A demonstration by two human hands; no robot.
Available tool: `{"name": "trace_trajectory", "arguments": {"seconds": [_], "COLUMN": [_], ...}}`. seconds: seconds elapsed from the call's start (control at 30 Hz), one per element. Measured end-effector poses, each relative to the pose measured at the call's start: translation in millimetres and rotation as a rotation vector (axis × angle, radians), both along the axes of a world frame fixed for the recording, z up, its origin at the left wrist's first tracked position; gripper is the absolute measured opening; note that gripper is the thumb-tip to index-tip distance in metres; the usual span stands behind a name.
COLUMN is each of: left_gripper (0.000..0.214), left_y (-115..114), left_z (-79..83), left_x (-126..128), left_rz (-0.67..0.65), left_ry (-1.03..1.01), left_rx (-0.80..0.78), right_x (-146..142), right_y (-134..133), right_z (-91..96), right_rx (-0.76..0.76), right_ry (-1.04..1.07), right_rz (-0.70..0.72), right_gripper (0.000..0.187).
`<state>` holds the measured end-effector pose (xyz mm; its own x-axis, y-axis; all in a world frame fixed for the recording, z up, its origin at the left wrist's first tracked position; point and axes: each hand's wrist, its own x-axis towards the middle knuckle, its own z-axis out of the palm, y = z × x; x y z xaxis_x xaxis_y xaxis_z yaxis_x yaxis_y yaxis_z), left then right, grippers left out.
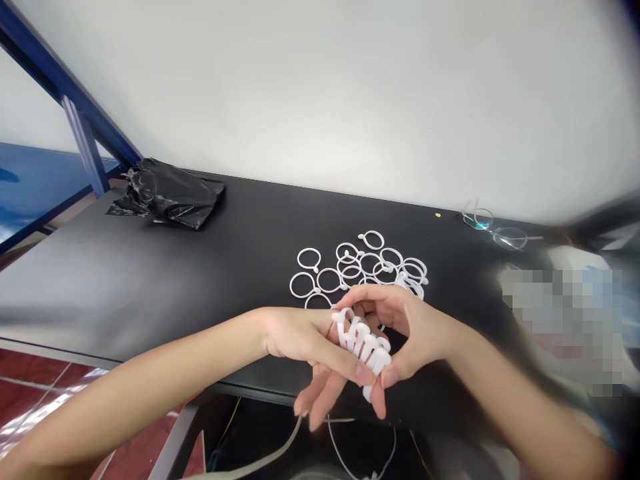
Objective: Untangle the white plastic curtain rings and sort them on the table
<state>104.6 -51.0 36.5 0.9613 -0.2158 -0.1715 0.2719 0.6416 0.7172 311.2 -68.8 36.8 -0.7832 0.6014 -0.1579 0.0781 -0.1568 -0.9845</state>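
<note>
A bunch of white plastic curtain rings (pixel 366 348) is held side by side between my two hands, above the table's front edge. My left hand (pixel 320 350) is closed on the bunch, its thumb lying along the near side and some lower fingers extended beneath. My right hand (pixel 413 327) curves around the far side of the same rings, with its thumb and a fingertip pinching the right end. Just beyond my hands, many loose white rings (pixel 303 285) lie spread on the black table (pixel 240 267), several overlapping. Each loose ring has a small knob or eyelet; my hands cover part of the pile.
A crumpled black plastic bag (pixel 173 193) lies at the back left. Eyeglasses (pixel 507 238) rest near the wall at the back right, with a small yellow bit (pixel 438 215) beside them. A blue metal frame (pixel 83 110) rises at left. Something pale at right is pixelated. Cords hang below the table.
</note>
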Motion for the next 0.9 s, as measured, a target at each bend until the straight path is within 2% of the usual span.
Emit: {"name": "trace_trajectory", "arguments": {"seconds": [0.1, 0.23, 0.4, 0.5, 0.57, 0.7, 0.9], "left_gripper": [0.019, 0.015, 0.013, 0.013, 0.011, 0.013, 0.015], "left_y": [2, 2, 4, 6, 6, 6, 5], "left_z": [0.1, -4.1, -7.2, -7.8, -7.9, -6.5, -7.5], "left_x": [-2, -6, -9, -11, -11, -11, -13], "left_rz": [0.029, 0.197, 0.329, 0.374, 0.406, 0.385, 0.336], "left_ry": [0.047, 0.112, 0.121, 0.085, 0.076, 0.066, 0.059], "left_rx": [0.022, 0.105, 0.224, 0.244, 0.241, 0.224, 0.249], "right_x": [-4, -5, -5, -5, -5, -5, -10], "right_y": [-5, -9, -10, -10, -10, -9, -10], "right_z": [-4.9, -10.4, -8.8, -7.0, -6.6, -8.2, -16.2], "right_rx": [-0.127, -0.261, -0.198, -0.177, -0.228, -0.364, -0.482], "right_ry": [0.059, 0.121, 0.041, 0.069, 0.074, 0.186, 0.321], "right_rz": [-0.057, -0.103, -0.168, -0.193, -0.184, -0.165, -0.131], "right_gripper": [0.069, 0.055, 0.03, 0.026, 0.028, 0.034, 0.03]}}
